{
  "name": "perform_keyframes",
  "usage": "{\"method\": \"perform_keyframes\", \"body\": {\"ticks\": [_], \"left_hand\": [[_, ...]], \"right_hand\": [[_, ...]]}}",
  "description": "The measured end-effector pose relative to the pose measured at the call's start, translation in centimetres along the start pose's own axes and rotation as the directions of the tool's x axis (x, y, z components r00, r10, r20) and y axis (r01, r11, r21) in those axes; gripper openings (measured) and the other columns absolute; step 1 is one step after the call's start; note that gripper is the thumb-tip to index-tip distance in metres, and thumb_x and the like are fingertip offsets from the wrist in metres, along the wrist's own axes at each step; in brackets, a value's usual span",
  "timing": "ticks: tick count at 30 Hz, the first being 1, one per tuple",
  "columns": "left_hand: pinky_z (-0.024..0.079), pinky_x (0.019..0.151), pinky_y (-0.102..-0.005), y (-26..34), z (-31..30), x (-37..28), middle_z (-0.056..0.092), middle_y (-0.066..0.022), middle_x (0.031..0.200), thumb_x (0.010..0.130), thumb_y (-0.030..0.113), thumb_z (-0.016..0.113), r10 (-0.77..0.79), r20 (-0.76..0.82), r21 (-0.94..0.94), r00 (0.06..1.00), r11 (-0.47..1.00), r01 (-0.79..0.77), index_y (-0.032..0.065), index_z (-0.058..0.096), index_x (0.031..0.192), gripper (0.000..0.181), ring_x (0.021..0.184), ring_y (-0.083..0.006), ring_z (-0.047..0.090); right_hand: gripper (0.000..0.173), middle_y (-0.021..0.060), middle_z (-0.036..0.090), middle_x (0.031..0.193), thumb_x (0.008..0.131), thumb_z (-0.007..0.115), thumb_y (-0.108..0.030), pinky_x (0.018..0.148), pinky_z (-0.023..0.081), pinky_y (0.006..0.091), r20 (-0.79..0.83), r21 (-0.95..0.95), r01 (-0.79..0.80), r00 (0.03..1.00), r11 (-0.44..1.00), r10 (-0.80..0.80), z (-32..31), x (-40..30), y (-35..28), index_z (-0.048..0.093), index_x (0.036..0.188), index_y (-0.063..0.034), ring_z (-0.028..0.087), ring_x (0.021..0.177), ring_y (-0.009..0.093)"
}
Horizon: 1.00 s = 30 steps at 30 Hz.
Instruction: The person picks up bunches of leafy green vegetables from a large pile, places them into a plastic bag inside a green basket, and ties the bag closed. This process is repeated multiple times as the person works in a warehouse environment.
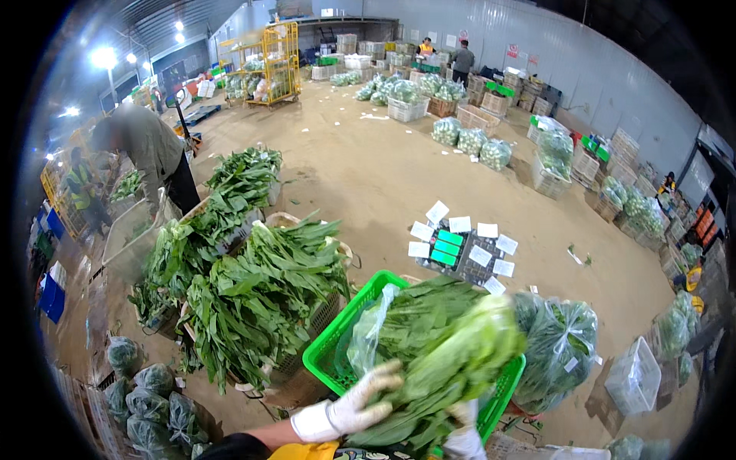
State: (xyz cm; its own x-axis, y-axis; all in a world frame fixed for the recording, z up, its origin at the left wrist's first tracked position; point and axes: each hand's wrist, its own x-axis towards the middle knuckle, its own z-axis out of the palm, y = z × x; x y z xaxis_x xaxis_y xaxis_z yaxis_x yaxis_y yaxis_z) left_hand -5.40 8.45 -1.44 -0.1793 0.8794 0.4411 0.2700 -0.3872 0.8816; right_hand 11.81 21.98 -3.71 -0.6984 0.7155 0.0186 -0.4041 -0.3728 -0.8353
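A green plastic basket (329, 328) stands before me, lined with a clear plastic bag (368, 328) that holds long leafy greens (428, 307). My left hand (359, 405), in a whitish glove, rests with its fingers apart against the near side of a bunch of leafy greens (454, 356). That bunch lies slanted over the basket, slightly blurred. At the bunch's lower right is my right hand (464, 431), also gloved and partly hidden by leaves; its grip does not show clearly. Heaped leafy greens (259, 287) fill large baskets to the left.
Knotted bags of greens stand right of the basket (560, 351) and at lower left (148, 405). Beyond are a black crate with paper slips (480, 253) and a white crate (632, 376). At left, a person (155, 149) bends over a crate (129, 238).
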Motion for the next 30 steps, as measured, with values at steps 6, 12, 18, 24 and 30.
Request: {"method": "perform_keyframes", "body": {"ticks": [6,12,18,24,30], "left_hand": [[0.032,0.1,-0.0367,-11.8,-1.7,4.5,0.037,-0.0204,0.129,0.077,0.027,0.063,-0.36,-0.6,0.265,0.714,0.753,0.602,0.0014,0.035,0.129,0.064,0.119,-0.0305,0.039],[0.04,0.089,-0.0363,-24.0,-5.1,3.9,0.048,-0.0225,0.114,0.075,0.025,0.059,-0.684,-0.533,0.141,0.497,0.507,0.85,0.0025,0.04,0.124,0.056,0.103,-0.0328,0.05],[0.042,0.057,-0.0265,-21.3,-7.8,3.5,0.052,-0.0044,0.073,0.079,0.008,0.043,-0.75,-0.381,-0.488,0.541,0.66,0.571,0.0038,0.052,0.098,0.022,0.062,-0.0141,0.049],[0.039,0.05,-0.0227,-17.4,-10.4,1.5,0.051,-0.0006,0.076,0.08,0.007,0.043,-0.8,-0.239,-0.448,0.551,0.594,0.668,0.0055,0.051,0.101,0.022,0.058,-0.0093,0.047],[0.043,0.059,-0.0224,-19.0,-11.6,1.4,0.056,-0.0021,0.089,0.086,0.016,0.05,-0.792,-0.057,-0.332,0.608,0.589,0.737,0.0052,0.049,0.11,0.026,0.069,-0.0079,0.05]], "right_hand": [[0.04,0.0158,0.052,0.118,0.082,0.045,-0.005,0.082,0.049,0.0383,0.083,-0.577,0.481,0.838,0.66,-0.539,-4.8,1.3,-7.5,0.045,0.122,0.0008,0.056,0.101,0.028],[0.062,0.0128,0.048,0.122,0.067,0.067,-0.01,0.088,0.042,0.0393,0.342,-0.911,0.412,0.775,0.014,-0.532,5.9,8.6,-11.8,0.045,0.126,-0.0098,0.05,0.105,0.024],[0.059,0.0087,0.053,0.112,0.06,0.059,-0.013,0.081,0.04,0.0416,0.213,-0.77,0.306,0.95,-0.56,0.227,6.6,13.7,-3.2,0.052,0.119,-0.0201,0.05,0.094,0.027],[0.057,0.0077,0.048,0.121,0.065,0.059,-0.017,0.089,0.037,0.0445,0.325,-0.89,0.358,0.932,-0.282,0.159,3.1,14.7,13.4,0.049,0.121,-0.0234,0.048,0.105,0.028],[0.063,0.0097,0.04,0.132,0.069,0.061,-0.028,0.099,0.028,0.0474,0.135,-0.956,0.214,0.929,-0.199,0.345,1.4,16.8,13.0,0.042,0.128,-0.0228,0.039,0.118,0.034]]}}
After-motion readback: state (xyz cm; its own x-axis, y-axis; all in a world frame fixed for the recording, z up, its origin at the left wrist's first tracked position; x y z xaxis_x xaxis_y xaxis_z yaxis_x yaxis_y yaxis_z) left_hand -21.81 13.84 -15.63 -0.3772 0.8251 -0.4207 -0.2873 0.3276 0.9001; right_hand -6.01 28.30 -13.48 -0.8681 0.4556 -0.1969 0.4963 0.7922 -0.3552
